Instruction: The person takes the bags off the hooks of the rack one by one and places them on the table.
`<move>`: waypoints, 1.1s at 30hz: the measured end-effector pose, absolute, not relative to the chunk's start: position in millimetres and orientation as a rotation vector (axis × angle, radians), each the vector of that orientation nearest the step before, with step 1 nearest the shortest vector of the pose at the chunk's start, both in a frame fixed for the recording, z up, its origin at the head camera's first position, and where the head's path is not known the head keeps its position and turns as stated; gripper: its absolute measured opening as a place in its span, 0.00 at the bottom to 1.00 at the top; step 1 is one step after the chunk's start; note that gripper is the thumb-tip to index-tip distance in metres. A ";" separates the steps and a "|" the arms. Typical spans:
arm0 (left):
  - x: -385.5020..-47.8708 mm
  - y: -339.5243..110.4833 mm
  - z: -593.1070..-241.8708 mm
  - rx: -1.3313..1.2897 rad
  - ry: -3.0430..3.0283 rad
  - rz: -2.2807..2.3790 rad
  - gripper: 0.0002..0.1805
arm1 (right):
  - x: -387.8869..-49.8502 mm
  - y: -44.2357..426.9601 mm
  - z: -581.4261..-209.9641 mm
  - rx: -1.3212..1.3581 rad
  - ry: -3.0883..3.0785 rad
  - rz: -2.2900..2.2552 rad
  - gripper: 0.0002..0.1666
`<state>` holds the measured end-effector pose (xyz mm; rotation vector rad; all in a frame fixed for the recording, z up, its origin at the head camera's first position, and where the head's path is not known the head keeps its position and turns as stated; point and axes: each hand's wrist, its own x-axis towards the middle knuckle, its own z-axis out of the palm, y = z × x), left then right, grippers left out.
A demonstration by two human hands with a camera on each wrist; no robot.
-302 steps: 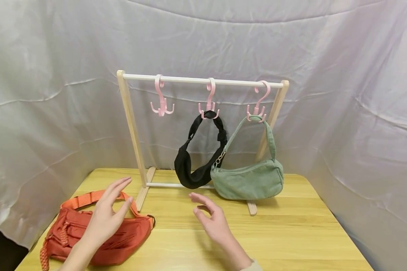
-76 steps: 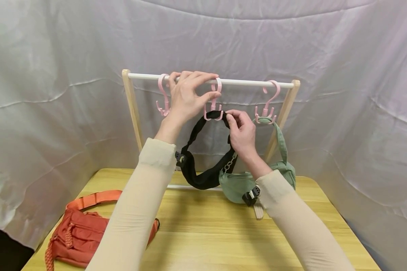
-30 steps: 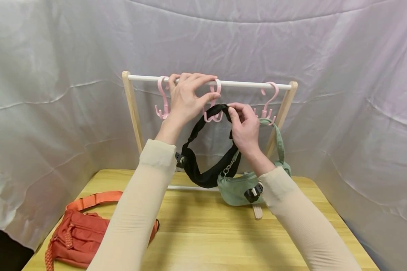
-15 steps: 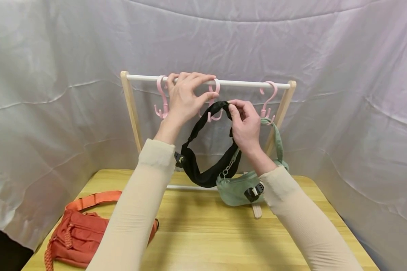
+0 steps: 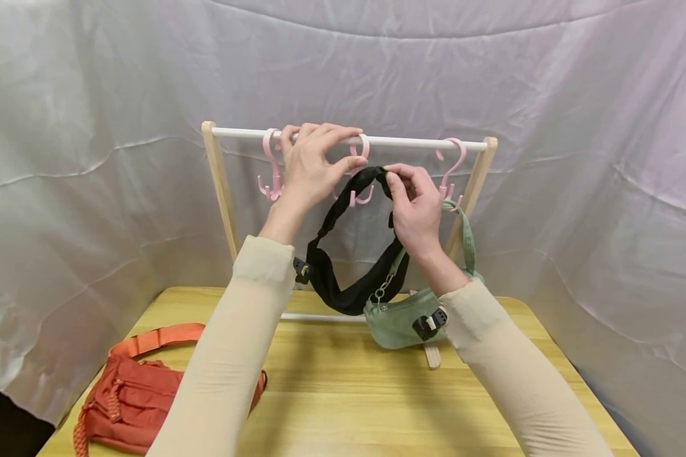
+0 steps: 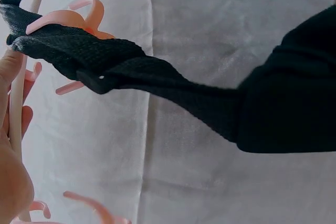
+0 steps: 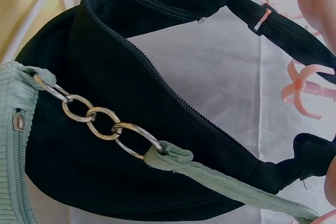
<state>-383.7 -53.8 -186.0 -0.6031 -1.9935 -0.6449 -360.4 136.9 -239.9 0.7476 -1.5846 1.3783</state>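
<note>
A black shoulder bag (image 5: pixel 343 297) hangs at the middle of the rack, its strap looping up by the middle pink hook (image 5: pixel 361 198). My right hand (image 5: pixel 416 212) pinches the top of this strap between thumb and fingers, holding it above the hook's prongs. One front prong stands before the strap; in the left wrist view a pink prong (image 6: pixel 55 20) crosses over the black strap (image 6: pixel 84 51). My left hand (image 5: pixel 313 162) reaches over the rack bar, index finger and thumb holding the upper curve of the same hook. The right wrist view shows the bag's open-looking zip (image 7: pixel 157 72).
Right of the black bag, a green bag (image 5: pixel 397 327) hangs from the right pink hook (image 5: pixel 456 155); its chain (image 7: pixel 105 123) overlaps the black bag. Another pink hook (image 5: pixel 271 162) is at the left of the white bar (image 5: pixel 417 141). A red waist bag (image 5: pixel 140 393) lies on the wooden table (image 5: pixel 331 406).
Ten seconds ago both hands were off the rack, the black strap resting on the middle hook. Since then my right hand has raised the strap above the prongs; the left has stayed on the hook recently.
</note>
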 end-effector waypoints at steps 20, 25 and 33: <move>-382.1 -52.4 -185.5 -0.597 -1.997 -0.644 0.26 | -353.6 132.6 -229.5 0.835 -1.519 1.414 0.11; -383.3 -54.0 -185.2 -0.595 -1.987 -0.639 0.26 | -352.4 130.3 -232.8 0.847 -1.527 1.415 0.11; -381.5 -55.2 -184.0 -0.584 -2.017 -0.637 0.26 | -348.1 129.8 -243.9 0.858 -1.544 1.397 0.11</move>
